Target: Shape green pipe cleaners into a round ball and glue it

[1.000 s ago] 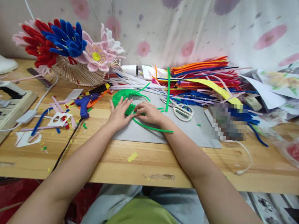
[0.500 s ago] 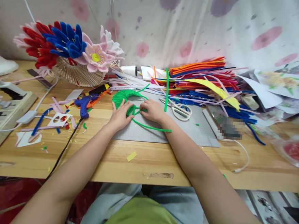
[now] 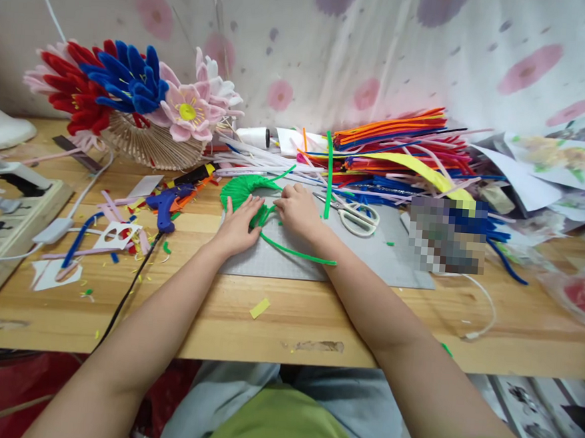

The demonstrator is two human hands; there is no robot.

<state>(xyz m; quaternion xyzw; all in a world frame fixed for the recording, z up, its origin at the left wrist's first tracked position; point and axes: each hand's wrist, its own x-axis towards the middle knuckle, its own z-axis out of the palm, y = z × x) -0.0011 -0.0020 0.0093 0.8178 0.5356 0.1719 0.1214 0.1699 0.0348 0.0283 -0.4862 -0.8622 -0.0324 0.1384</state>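
On a grey cutting mat [image 3: 394,269] lies a curved, fan-like green piece [image 3: 242,187] that looks made of pipe cleaners set side by side. My left hand [image 3: 242,227] rests flat over its near end, fingers stretched and spread. Just to the right, the fingertips of my right hand [image 3: 298,211] are pinched together at a green strand rising from beside my left fingers; the grip itself is partly hidden. A loose green pipe cleaner [image 3: 297,251] runs from there under my right wrist. White-handled scissors [image 3: 357,218] lie right of my right hand.
A blue glue gun [image 3: 166,205] and paper scraps lie to the left, near a power strip [image 3: 34,227]. Fuzzy flowers [image 3: 131,84] stand at the back left. Bundles of coloured pipe cleaners [image 3: 393,139] are piled behind the mat. A yellow scrap [image 3: 259,308] lies in front.
My right hand has shifted slightly up and away from me, its fingers now more pinched. My left hand stays on the green piece. The view has moved a little.
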